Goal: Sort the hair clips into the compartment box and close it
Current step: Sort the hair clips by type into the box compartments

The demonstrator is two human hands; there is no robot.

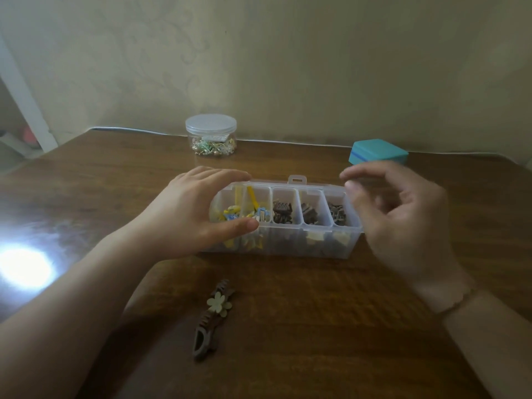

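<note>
One clear compartment box (288,226) mid-table (316,326), lid closed; five compartments hold yellow and brown clips. One brown flower clip (213,315) lies loose nearby. Left hand (198,211) grips box's left end; right hand (403,214) hovers, fingers loosely curled, empty.

**Dim room, wooden table**

A dark brown wooden table (288,326) stands against a beige wall (288,67) with a faint swirling pattern. A bright glare (24,267) shines on the tabletop at left. A white post (26,102) leans at far left.
</note>
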